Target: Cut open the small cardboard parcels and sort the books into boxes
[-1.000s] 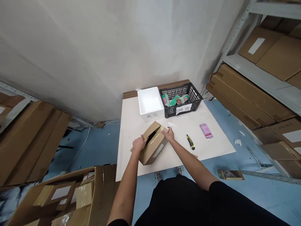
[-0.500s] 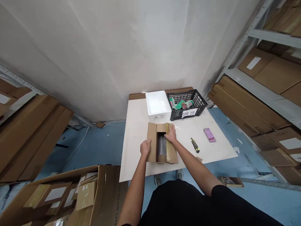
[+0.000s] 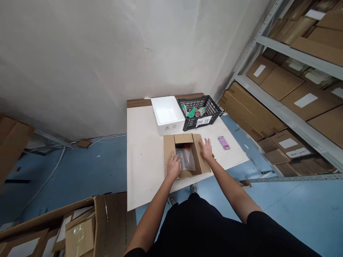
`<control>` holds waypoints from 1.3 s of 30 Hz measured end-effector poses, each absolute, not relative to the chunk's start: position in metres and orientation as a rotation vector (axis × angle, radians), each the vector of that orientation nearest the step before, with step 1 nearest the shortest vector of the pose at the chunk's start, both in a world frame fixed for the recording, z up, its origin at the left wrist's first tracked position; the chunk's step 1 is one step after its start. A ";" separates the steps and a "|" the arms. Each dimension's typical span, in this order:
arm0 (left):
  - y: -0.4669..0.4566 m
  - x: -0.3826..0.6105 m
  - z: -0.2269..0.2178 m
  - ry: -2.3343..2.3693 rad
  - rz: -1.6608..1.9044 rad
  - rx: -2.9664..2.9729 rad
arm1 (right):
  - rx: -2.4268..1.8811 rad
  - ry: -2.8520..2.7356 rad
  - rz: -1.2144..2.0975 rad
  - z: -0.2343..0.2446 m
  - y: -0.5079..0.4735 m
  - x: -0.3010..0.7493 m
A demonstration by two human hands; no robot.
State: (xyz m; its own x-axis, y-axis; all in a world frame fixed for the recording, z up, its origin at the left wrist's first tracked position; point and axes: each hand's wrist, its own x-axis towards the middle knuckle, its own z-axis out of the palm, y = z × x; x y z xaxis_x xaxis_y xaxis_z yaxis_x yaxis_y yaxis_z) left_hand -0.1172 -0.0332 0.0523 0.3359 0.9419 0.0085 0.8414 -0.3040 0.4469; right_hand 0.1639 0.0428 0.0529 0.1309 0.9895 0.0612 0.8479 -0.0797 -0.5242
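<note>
An opened cardboard box (image 3: 183, 138) stands on the table with its flaps folded outward. Inside lies a clear plastic bag (image 3: 189, 162), and something orange shows near the back of the box; the bag's contents I cannot make out. My left hand (image 3: 174, 166) rests with fingers spread over the left flap and the box's inner edge. At the right flap, my right hand (image 3: 206, 149) has its fingers apart, touching the flap's outer side. Just beyond my right wrist, a utility knife (image 3: 213, 156) is mostly hidden.
Behind the box sit a white foam tub (image 3: 167, 110) and a black plastic crate (image 3: 193, 124) holding small green packages. A blurred pink item (image 3: 223, 142) lies on the table (image 3: 144, 160) at right. A large carton (image 3: 100, 214) of boxes stands lower left; shelving (image 3: 278, 101) fills the right.
The box's flaps are spread wider, so the bag inside shows more. My left hand has moved from the outer flap to the opening; my right hand has shifted outside the right flap. The view turned right.
</note>
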 end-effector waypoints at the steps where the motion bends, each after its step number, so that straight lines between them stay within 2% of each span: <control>1: -0.038 -0.116 0.049 1.566 0.408 2.260 | -1.917 -1.885 0.407 0.049 0.039 0.159; 5: -0.043 -0.122 0.038 1.615 0.417 2.236 | -1.763 -2.040 0.455 0.036 0.032 0.132; 13: 0.031 -0.114 0.050 1.579 0.038 2.358 | -1.818 -1.960 0.562 0.041 0.031 0.118; 18: 0.073 -0.125 0.058 1.672 0.264 2.331 | -1.822 -1.906 0.790 0.047 0.024 0.120; 21: 0.093 -0.142 0.058 1.765 0.251 2.237 | -1.765 -1.917 0.854 0.042 0.021 0.106; 25: 0.104 -0.165 0.057 1.851 0.133 2.106 | -1.721 -2.059 0.702 0.033 0.027 0.085; 29: 0.096 -0.174 0.057 1.784 0.157 2.172 | -1.730 -2.188 0.399 0.024 0.038 0.067; 31: 0.092 -0.172 0.058 1.808 0.139 2.200 | -1.655 -2.322 0.365 0.019 0.042 0.053; 34: 0.091 -0.170 0.060 1.813 0.089 2.222 | -1.622 -2.566 0.473 0.007 0.050 0.028; 39: 0.093 -0.174 0.063 1.803 0.073 2.189 | -1.879 -2.745 0.822 -0.022 0.081 0.002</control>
